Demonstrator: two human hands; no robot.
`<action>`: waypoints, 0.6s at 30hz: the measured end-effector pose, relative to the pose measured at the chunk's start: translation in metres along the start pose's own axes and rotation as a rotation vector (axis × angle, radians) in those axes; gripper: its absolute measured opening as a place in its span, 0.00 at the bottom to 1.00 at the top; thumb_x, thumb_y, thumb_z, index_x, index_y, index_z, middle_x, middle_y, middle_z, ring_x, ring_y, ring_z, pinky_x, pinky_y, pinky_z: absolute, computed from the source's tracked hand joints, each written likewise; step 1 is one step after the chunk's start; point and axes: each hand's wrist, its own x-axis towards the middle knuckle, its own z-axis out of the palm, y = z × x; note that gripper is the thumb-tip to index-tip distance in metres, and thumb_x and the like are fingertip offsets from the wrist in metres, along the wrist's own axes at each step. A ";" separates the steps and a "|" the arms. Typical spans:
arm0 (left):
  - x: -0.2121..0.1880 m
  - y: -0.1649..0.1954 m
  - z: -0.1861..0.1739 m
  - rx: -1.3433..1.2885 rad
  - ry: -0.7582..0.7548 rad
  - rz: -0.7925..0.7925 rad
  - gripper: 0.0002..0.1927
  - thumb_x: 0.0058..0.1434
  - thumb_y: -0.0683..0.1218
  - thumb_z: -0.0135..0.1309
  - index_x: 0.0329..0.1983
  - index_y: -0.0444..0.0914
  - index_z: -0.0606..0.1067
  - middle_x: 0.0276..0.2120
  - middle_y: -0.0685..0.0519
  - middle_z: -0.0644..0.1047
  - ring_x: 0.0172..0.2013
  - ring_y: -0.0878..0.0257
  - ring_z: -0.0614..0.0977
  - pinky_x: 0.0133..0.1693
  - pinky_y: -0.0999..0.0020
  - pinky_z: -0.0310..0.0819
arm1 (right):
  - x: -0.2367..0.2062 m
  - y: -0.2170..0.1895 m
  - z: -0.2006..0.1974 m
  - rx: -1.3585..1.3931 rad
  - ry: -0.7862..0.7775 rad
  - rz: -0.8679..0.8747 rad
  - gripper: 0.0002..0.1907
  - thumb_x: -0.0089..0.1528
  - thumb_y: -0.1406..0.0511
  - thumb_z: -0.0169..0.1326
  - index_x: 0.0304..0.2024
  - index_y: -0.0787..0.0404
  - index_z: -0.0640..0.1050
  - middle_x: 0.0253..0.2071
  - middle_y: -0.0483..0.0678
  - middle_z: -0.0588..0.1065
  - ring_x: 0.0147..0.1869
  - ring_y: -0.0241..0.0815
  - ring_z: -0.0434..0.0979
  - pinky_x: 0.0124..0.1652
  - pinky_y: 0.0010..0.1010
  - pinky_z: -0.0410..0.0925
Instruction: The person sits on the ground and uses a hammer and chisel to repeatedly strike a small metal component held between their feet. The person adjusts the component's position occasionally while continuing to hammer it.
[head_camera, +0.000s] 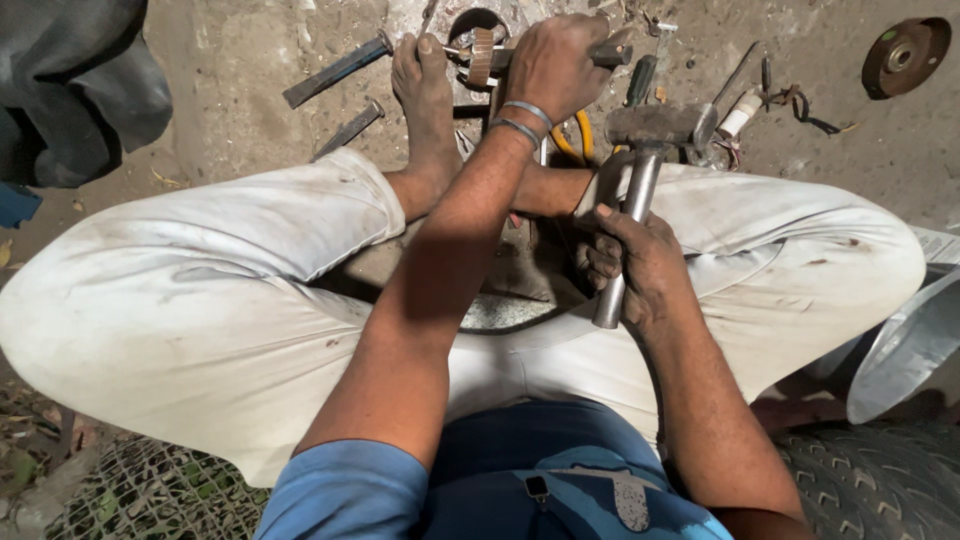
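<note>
I sit cross-legged on dirt ground in stained white trousers (200, 290). My right hand (640, 265) grips the metal handle of a hammer (655, 128), whose heavy head points up above my right knee. My left hand (555, 65), with two metal bangles on the wrist, reaches forward and closes on a dark tool or rod lying beside a ribbed brownish round part (483, 55). My bare foot (425, 100) rests next to that part. What the left hand's fingers hold underneath is hidden.
Flat chisels (335, 72) (348, 130) lie on the ground at the upper left. A screwdriver (640, 80), wires (800, 105) and a rusty disc (905, 55) lie to the right. A tyre (880, 480), a metal sheet (910, 345) and wire mesh (150, 490) surround me.
</note>
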 end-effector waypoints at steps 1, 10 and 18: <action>0.001 0.000 0.000 0.006 -0.009 -0.011 0.10 0.49 0.42 0.68 0.35 0.41 0.83 0.31 0.49 0.83 0.34 0.58 0.86 0.43 0.59 0.80 | 0.003 0.003 -0.004 -0.003 0.013 0.001 0.11 0.64 0.65 0.57 0.36 0.59 0.68 0.18 0.39 0.62 0.16 0.31 0.59 0.16 0.25 0.57; 0.006 0.000 -0.008 -0.072 0.125 0.020 0.16 0.45 0.43 0.68 0.39 0.43 0.83 0.35 0.49 0.84 0.36 0.55 0.86 0.42 0.59 0.80 | -0.001 0.000 -0.012 -0.118 0.093 -0.159 0.12 0.64 0.65 0.57 0.33 0.60 0.67 0.18 0.41 0.63 0.16 0.32 0.60 0.16 0.27 0.58; 0.005 0.009 -0.014 -0.098 0.165 -0.013 0.11 0.47 0.40 0.65 0.35 0.41 0.81 0.35 0.49 0.83 0.35 0.53 0.86 0.42 0.59 0.81 | -0.092 -0.108 -0.051 -0.402 0.260 -0.642 0.14 0.65 0.64 0.60 0.32 0.57 0.67 0.19 0.41 0.64 0.17 0.34 0.63 0.16 0.28 0.58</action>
